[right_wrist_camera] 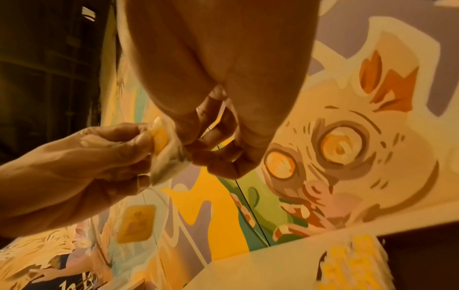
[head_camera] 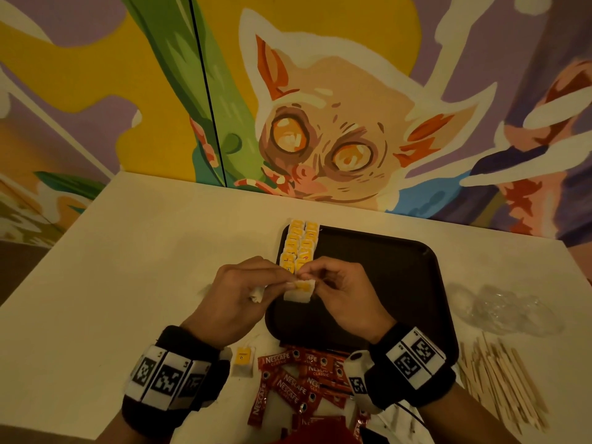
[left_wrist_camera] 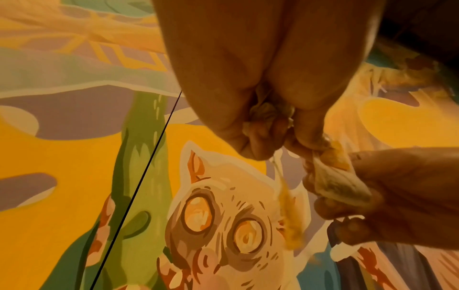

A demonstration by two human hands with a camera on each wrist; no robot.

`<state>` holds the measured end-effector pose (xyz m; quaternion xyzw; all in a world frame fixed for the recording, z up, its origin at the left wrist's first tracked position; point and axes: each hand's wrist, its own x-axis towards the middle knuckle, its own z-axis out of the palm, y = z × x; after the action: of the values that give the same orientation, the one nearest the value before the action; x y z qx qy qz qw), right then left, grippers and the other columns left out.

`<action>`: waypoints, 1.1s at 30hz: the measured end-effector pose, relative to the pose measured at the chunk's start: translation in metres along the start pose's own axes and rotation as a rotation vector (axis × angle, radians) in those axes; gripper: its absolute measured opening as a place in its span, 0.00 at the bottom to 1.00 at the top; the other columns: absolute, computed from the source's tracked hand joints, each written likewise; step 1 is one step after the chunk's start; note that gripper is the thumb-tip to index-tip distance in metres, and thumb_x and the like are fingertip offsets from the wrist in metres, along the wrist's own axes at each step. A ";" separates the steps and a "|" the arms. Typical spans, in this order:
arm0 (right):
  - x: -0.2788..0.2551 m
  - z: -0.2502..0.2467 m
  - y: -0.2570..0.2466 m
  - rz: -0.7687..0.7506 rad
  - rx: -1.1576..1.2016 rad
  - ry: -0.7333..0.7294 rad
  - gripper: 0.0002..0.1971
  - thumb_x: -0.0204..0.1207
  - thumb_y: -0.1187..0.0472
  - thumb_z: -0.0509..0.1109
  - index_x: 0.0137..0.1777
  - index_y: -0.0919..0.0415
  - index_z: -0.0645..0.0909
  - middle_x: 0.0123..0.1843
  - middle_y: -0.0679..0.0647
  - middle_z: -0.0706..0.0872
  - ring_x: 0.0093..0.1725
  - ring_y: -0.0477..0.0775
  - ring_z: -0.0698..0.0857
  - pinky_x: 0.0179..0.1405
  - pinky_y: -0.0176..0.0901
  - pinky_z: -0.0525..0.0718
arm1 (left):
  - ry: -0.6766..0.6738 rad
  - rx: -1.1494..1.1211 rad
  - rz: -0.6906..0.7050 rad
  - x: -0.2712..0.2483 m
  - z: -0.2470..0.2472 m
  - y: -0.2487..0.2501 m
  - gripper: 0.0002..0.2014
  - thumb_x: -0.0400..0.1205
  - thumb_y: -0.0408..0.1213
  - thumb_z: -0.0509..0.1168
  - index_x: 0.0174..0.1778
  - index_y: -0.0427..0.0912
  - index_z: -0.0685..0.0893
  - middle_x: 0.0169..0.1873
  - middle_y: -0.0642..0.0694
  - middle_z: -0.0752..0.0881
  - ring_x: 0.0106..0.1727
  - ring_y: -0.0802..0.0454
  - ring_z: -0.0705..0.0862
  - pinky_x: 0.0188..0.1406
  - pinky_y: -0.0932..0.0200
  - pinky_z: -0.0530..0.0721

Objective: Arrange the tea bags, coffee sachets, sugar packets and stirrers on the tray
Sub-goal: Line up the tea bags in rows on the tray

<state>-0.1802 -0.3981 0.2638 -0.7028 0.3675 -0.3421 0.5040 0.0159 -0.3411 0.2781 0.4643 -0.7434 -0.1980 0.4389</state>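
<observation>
A black tray (head_camera: 394, 283) lies on the white table. Two rows of yellow-tagged tea bags (head_camera: 300, 245) line its left edge. Both hands hold one tea bag (head_camera: 300, 291) just above the tray's left side. My left hand (head_camera: 288, 282) pinches its left top corner, and my right hand (head_camera: 315, 277) pinches its right top. In the left wrist view a second crumpled bag (left_wrist_camera: 268, 111) sits tucked in the left palm. In the right wrist view the held tea bag (right_wrist_camera: 161, 141) is between both hands' fingertips, and a yellow tag (right_wrist_camera: 135, 223) hangs below.
One loose tea bag (head_camera: 242, 360) lies on the table near my left wrist. Several red coffee sachets (head_camera: 298, 382) are heaped at the near edge. Wooden stirrers (head_camera: 499, 386) lie at the right, with crumpled clear plastic (head_camera: 506, 310) behind them. A painted wall stands behind the table.
</observation>
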 end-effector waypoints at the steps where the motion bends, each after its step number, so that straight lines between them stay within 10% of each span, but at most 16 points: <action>1: -0.002 0.002 0.001 0.008 0.013 -0.011 0.12 0.78 0.71 0.71 0.48 0.52 0.88 0.45 0.49 0.91 0.47 0.52 0.89 0.51 0.54 0.88 | 0.025 -0.002 -0.015 0.000 0.000 0.000 0.09 0.80 0.40 0.68 0.50 0.43 0.92 0.46 0.56 0.90 0.48 0.63 0.87 0.47 0.65 0.84; 9: -0.018 0.015 0.008 0.130 0.145 -0.017 0.08 0.84 0.63 0.66 0.55 0.58 0.87 0.39 0.54 0.87 0.34 0.49 0.82 0.39 0.43 0.83 | 0.140 0.110 -0.092 -0.007 0.006 -0.004 0.10 0.79 0.44 0.68 0.47 0.44 0.92 0.42 0.56 0.90 0.44 0.66 0.86 0.44 0.70 0.82; 16: -0.018 0.026 0.024 0.147 0.081 0.012 0.04 0.81 0.62 0.71 0.46 0.56 0.86 0.34 0.37 0.86 0.34 0.36 0.83 0.39 0.31 0.79 | 0.023 0.156 -0.214 -0.016 0.015 -0.017 0.07 0.79 0.47 0.69 0.45 0.52 0.91 0.41 0.61 0.88 0.43 0.69 0.84 0.42 0.78 0.76; 25: 0.018 0.022 0.106 0.482 -0.208 0.153 0.06 0.81 0.56 0.71 0.55 0.54 0.87 0.48 0.42 0.88 0.47 0.43 0.87 0.52 0.43 0.88 | 0.059 0.010 -0.539 -0.042 0.023 -0.051 0.12 0.79 0.24 0.67 0.51 0.46 0.88 0.49 0.54 0.89 0.53 0.67 0.82 0.48 0.80 0.75; 33: 0.056 0.027 0.152 0.651 -0.366 0.157 0.06 0.80 0.60 0.71 0.42 0.53 0.83 0.47 0.56 0.89 0.51 0.59 0.88 0.56 0.57 0.88 | 0.208 -0.361 -0.821 -0.045 0.030 -0.056 0.14 0.82 0.19 0.60 0.50 0.41 0.86 0.40 0.48 0.88 0.29 0.51 0.82 0.29 0.64 0.83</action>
<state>-0.1557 -0.4679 0.1176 -0.5994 0.6639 -0.1457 0.4228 0.0279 -0.3326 0.2015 0.6539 -0.4034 -0.4343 0.4703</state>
